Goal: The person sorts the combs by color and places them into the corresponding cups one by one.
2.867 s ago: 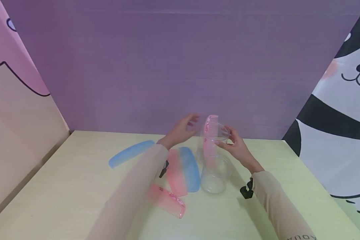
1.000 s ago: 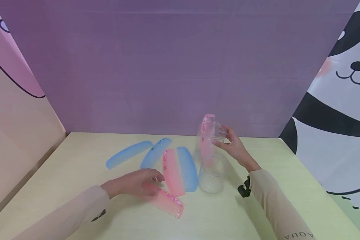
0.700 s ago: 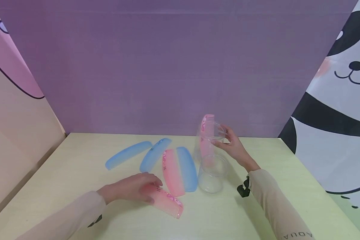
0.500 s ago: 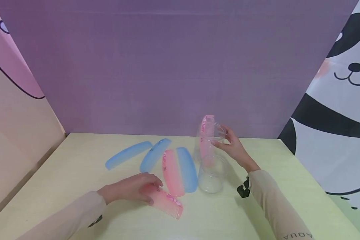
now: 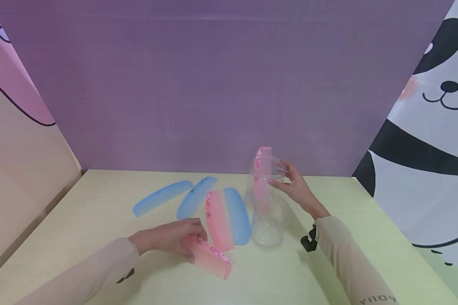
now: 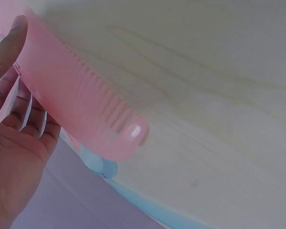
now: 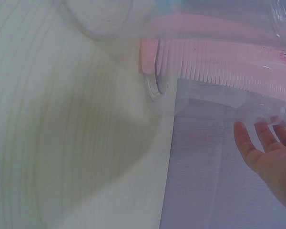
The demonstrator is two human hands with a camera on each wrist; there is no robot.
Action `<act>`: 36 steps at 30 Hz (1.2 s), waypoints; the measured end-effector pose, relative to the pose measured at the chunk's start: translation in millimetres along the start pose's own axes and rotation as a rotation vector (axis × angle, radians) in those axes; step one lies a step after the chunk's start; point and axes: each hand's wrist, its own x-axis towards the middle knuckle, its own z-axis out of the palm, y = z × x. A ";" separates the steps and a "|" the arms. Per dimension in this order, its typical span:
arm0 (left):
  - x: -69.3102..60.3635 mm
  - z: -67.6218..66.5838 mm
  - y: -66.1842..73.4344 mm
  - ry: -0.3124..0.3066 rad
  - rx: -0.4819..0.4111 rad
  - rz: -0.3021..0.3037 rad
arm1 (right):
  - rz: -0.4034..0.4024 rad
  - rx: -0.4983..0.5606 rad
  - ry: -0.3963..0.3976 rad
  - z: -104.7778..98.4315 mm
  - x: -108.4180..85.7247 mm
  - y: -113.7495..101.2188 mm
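Observation:
My left hand (image 5: 171, 238) pinches one end of a pink comb (image 5: 210, 257) near the front of the group. In the left wrist view the thumb (image 6: 12, 43) lies over that comb (image 6: 81, 90), with the other fingers behind it. At the back, my right hand (image 5: 298, 190) holds the side of a clear plastic cup (image 5: 277, 168). Another pink comb (image 5: 262, 169) stands upright inside this cup; the right wrist view shows its teeth (image 7: 200, 62) through the plastic. A second clear cup (image 5: 267, 233) stands just in front, with nothing visible in it.
Between the hands lie a pink comb (image 5: 218, 222) and a blue comb (image 5: 237, 218), side by side. Two more blue combs (image 5: 162, 198) lie farther left on the pale wooden table (image 5: 72, 220). A purple backdrop (image 5: 229, 93) rises behind the table.
My left hand has moved from beside the rear cup, down and left, to the front pink comb, and its fingers have taken hold of it. The right hand stays on the cup.

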 end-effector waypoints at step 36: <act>14.9 -29.4 0.5 -0.094 -0.189 -0.033 | -0.004 -0.037 0.004 -0.3 2.6 2.2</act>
